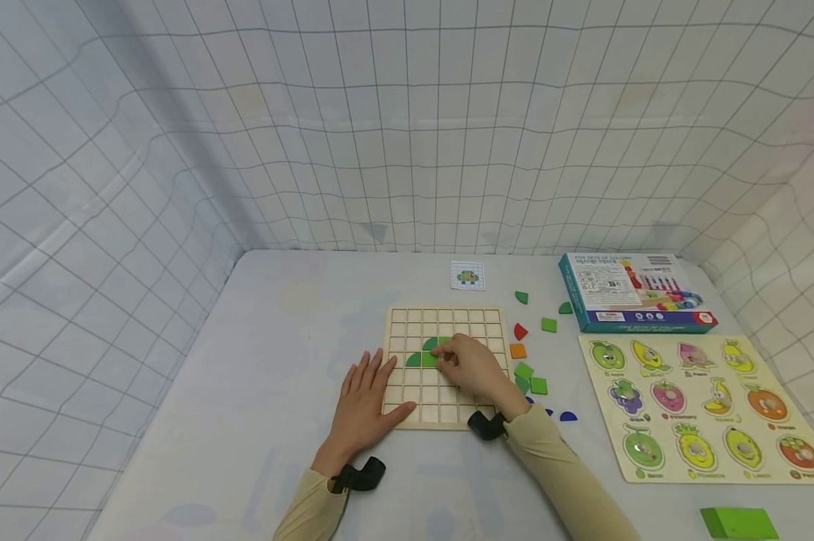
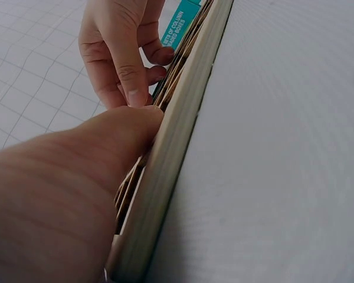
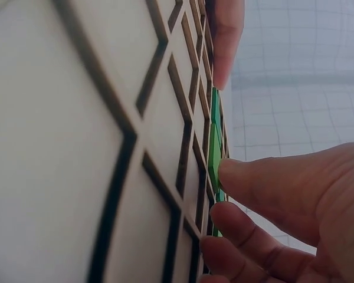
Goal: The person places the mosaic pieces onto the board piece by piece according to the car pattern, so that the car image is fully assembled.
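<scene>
A wooden grid board (image 1: pixel 420 413) lies on the table, with several green tiles fitted in its middle cells, among them a green square (image 1: pixel 430 359) and a green quarter circle (image 1: pixel 414 360). My right hand (image 1: pixel 470 367) is over these cells, thumb and curled fingers pinching at a green tile (image 3: pixel 215 154) low against the grid. Spread flat, my left hand (image 1: pixel 366 402) rests at the board's left side. Its thumb (image 2: pixel 144 121) lies on the board's near edge in the left wrist view.
Loose green, red (image 1: pixel 520 331), orange (image 1: pixel 518 351) and blue (image 1: pixel 568 416) pieces lie right of the board. A pattern card (image 1: pixel 468 276) is behind it. Farther right are a boxed toy (image 1: pixel 636 293), a fruit puzzle board (image 1: pixel 664 443) and a green block (image 1: pixel 739 523).
</scene>
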Demonstrator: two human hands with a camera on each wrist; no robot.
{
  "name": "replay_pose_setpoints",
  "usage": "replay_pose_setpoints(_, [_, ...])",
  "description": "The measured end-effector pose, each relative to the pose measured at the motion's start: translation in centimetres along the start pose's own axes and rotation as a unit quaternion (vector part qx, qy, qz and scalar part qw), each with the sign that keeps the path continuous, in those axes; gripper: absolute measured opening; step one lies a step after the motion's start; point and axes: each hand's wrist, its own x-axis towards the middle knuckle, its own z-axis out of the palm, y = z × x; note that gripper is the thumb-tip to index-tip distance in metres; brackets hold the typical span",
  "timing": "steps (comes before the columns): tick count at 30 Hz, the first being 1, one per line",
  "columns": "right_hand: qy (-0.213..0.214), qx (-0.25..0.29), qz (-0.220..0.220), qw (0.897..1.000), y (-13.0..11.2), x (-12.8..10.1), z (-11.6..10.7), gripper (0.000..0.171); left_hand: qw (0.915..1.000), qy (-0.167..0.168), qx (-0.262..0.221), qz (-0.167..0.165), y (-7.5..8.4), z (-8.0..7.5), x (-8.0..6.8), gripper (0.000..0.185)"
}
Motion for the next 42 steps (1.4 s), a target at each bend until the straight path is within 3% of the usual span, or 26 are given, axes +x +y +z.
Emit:
replay_pose_setpoints(9, [0.001,0.005,-0.012,1.000,0.9,-0.8,-0.6,0.015,1.0000,-0.006,-0.004,-0.003,0.1,-0.2,0.0,0.080])
replay_pose_setpoints(21, [0.052,0.023,-0.023,0.998,3.1,-3.1,-3.0,0.013,0.9999,-0.009,-0.006,-0.006,0.2,-0.2,0.0,0.080])
replay_pose_setpoints(33, [0.099,0.010,0.036,0.994,6.5,-5.1,-5.7,0.010,0.9999,-0.010,-0.001,-0.008,0.3,-0.3,-0.1,0.081])
replay_pose_setpoints(42, [0.075,0.004,0.089,0.993,8.4,-5.5,-6.8,0.015,0.9999,-0.010,0.003,-0.006,0.2,-0.2,0.0,0.081])
